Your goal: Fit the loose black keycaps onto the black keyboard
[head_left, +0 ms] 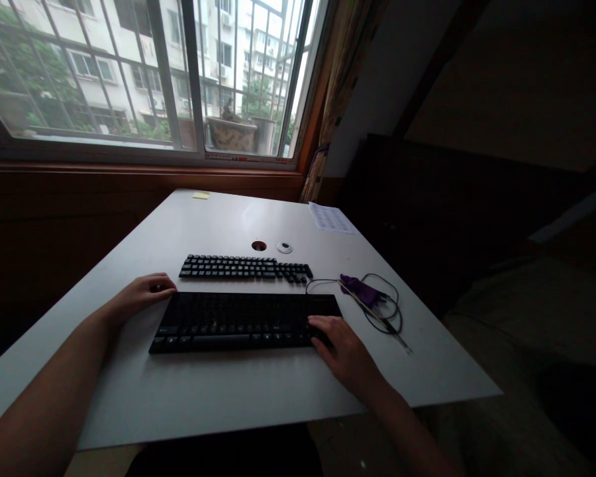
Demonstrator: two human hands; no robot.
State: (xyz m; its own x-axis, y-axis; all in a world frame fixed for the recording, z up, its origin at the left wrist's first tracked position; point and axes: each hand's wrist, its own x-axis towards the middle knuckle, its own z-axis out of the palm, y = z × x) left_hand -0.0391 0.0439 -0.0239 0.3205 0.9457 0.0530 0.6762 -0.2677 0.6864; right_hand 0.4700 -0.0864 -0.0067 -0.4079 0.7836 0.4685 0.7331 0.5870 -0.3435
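A black keyboard lies on the white table in front of me. Keycaps sit on its lower rows, while its upper part looks bare and dark. At its far left corner, my left hand rests on the table with bent fingers, fingertips against the corner. My right hand is over the keyboard's right end, thumb and fingers curled together at the number pad; anything between them is hidden. Just behind the keyboard, loose black keycaps stand in rows laid out like a keyboard.
Right of the keyboard lie a purple cloth pouch, a coiled black cable and a thin stick-like tool. Farther back are a cable hole, its white round cover, a printed sheet and yellow notes.
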